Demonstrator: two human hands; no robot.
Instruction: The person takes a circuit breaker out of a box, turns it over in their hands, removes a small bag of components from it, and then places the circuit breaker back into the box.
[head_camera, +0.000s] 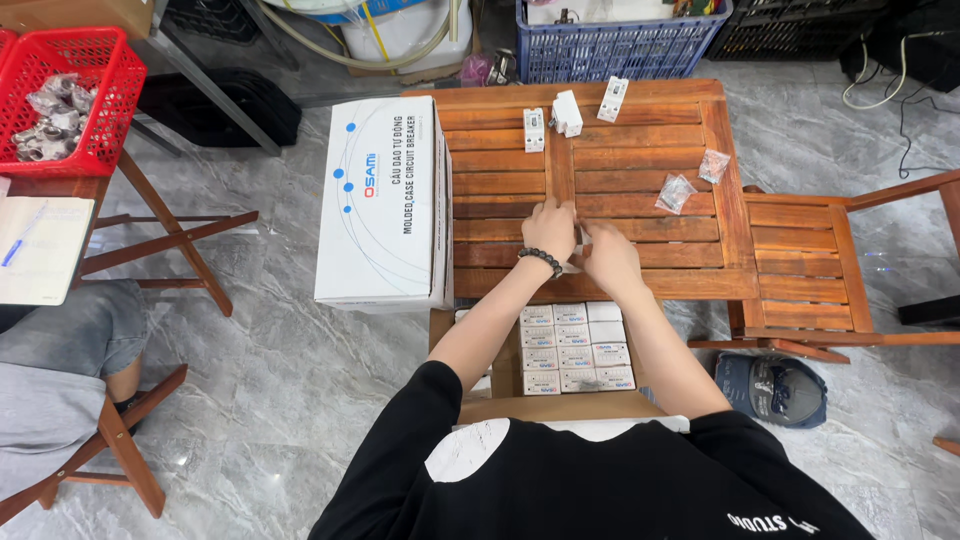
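- Head view: we see the left hand (549, 226) and the right hand (610, 260) close together on the slatted wooden table (640, 180), fingers curled over a small white item (577, 250) — mostly hidden, so we cannot tell how firmly either hand grips it.
- A beaded bracelet (540, 261) sits on the left wrist.
- Three white breaker units (567, 112) stand near the table's far edge; two clear small bags (690, 182) lie to the right.
- A large white carton (385, 200) rests at the table's left edge — below the hands, an open box of small white packs (576, 348).

Left hand (549, 228) and right hand (610, 262) together on slatted wooden table (640, 190), white carton (380, 200) beside
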